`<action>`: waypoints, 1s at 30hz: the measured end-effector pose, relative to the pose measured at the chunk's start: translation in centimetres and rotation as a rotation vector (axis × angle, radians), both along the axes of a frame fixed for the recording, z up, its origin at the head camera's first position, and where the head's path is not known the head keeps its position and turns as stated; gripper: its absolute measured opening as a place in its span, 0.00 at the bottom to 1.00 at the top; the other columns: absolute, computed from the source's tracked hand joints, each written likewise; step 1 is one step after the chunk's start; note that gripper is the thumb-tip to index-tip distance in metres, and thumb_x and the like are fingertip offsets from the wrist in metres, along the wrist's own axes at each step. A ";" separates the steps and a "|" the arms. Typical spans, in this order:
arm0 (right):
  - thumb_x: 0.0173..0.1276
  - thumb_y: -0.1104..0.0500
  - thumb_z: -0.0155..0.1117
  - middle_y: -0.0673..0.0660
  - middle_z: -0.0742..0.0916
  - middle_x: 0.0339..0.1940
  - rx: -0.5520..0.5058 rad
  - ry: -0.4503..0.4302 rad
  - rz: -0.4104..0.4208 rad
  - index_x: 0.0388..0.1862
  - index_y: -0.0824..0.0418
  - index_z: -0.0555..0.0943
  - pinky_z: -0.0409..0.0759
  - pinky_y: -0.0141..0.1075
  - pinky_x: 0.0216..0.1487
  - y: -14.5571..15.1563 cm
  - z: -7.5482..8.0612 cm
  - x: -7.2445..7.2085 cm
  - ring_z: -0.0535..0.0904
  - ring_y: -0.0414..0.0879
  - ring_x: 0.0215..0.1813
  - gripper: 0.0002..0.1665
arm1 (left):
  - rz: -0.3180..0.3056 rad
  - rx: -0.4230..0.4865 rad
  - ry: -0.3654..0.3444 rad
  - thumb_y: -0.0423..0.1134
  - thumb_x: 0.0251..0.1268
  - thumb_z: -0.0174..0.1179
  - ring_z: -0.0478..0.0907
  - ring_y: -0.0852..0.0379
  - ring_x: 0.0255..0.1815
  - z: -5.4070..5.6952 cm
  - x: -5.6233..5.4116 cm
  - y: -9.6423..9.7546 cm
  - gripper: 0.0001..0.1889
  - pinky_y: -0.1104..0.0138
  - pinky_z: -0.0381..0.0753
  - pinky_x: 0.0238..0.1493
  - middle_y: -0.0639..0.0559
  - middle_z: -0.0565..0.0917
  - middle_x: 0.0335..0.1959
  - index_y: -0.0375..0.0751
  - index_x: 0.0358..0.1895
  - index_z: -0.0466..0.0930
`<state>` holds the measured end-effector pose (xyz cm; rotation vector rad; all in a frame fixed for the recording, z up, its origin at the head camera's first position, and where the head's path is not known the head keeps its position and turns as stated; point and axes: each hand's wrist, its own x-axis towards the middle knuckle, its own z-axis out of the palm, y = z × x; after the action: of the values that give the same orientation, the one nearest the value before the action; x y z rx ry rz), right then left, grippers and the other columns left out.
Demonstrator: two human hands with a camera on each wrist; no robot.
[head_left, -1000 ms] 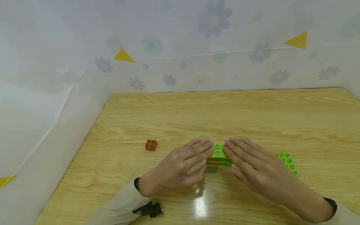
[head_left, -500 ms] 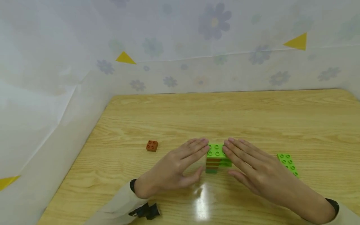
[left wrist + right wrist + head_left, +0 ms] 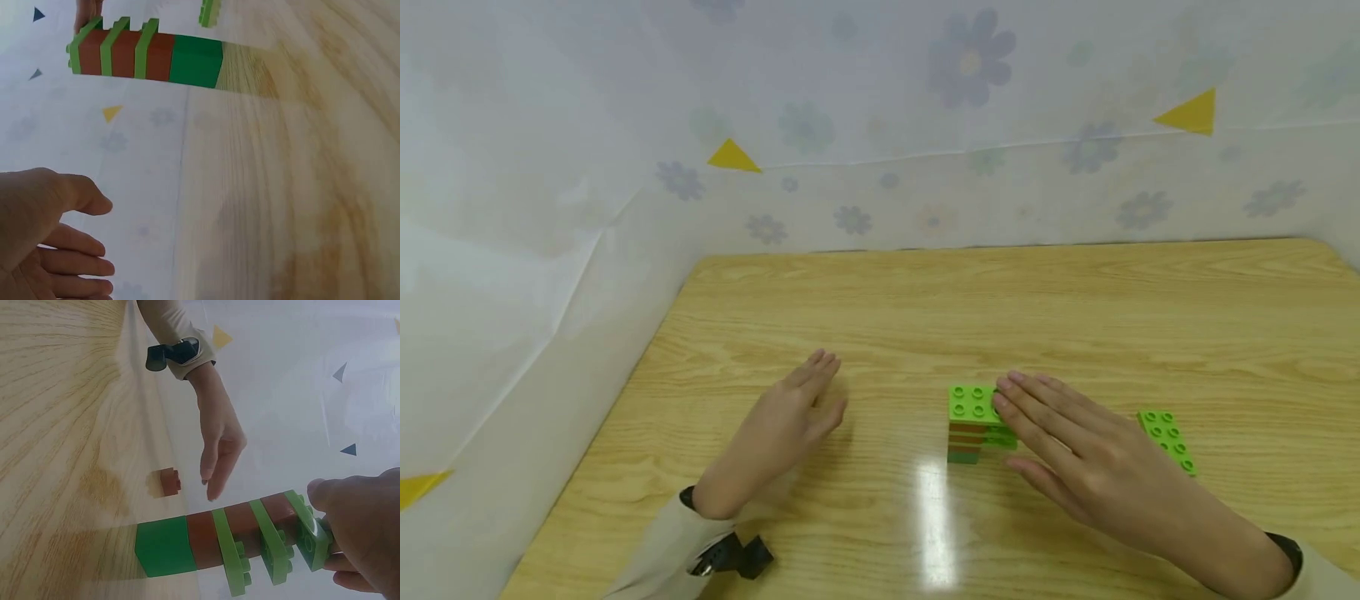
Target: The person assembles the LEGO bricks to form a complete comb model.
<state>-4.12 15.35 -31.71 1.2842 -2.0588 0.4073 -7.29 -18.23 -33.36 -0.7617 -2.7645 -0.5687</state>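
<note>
Right hand (image 3: 1090,450), straight-fingered, touching brick tower (image 3: 967,417), gripping nothing; left hand (image 3: 780,425) outstretched, empty. Likely light, stiff; best pinched below right fingertips.

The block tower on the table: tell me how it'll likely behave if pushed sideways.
The block tower would probably tip rather than slide, being tall on one narrow dark green block. Its light green plates overhang toward the right hand, so that way likely tips easiest.

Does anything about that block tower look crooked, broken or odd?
Nothing looks broken or spilled. The block tower stands upright; only its light green plates look odd, jutting past the brown blocks toward the right hand, which makes it look lopsided.
</note>
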 end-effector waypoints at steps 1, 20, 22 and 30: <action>0.80 0.49 0.44 0.69 0.81 0.58 0.001 -0.004 -0.001 0.61 0.73 0.76 0.59 0.37 0.73 0.0 0.0 0.0 0.64 0.49 0.72 0.30 | 0.035 -0.015 -0.022 0.36 0.64 0.64 0.69 0.39 0.65 -0.1 -0.1 -0.4 0.26 0.52 0.79 0.54 0.31 0.74 0.61 0.24 0.61 0.73; 0.81 0.52 0.41 0.67 0.82 0.56 0.029 -0.014 -0.029 0.57 0.73 0.79 0.58 0.33 0.73 0.0 0.2 -0.3 0.80 0.58 0.57 0.28 | 0.207 -0.076 -0.070 0.32 0.53 0.72 0.84 0.49 0.31 -1.8 -0.6 -2.3 0.14 0.62 0.84 0.29 0.41 0.86 0.32 0.28 0.40 0.81; 0.82 0.51 0.40 0.67 0.82 0.56 0.048 -0.023 -0.044 0.56 0.73 0.79 0.57 0.33 0.73 0.0 0.2 -0.3 0.80 0.59 0.56 0.29 | 0.216 -0.068 -0.080 0.32 0.53 0.72 0.84 0.49 0.32 -1.8 -0.6 -2.3 0.14 0.62 0.84 0.29 0.40 0.86 0.32 0.28 0.40 0.81; 0.82 0.51 0.38 0.67 0.82 0.57 0.100 -0.033 -0.077 0.57 0.72 0.79 0.56 0.33 0.74 0.1 0.2 -0.1 0.79 0.58 0.57 0.29 | 0.234 -0.049 -0.088 0.32 0.54 0.71 0.82 0.53 0.29 -2.0 -1.2 -2.1 0.12 0.65 0.81 0.27 0.42 0.85 0.31 0.30 0.39 0.81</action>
<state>-4.22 15.49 -31.47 1.2591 -2.1733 0.2955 -8.53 -20.38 -35.35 -0.4229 -2.9018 -0.5005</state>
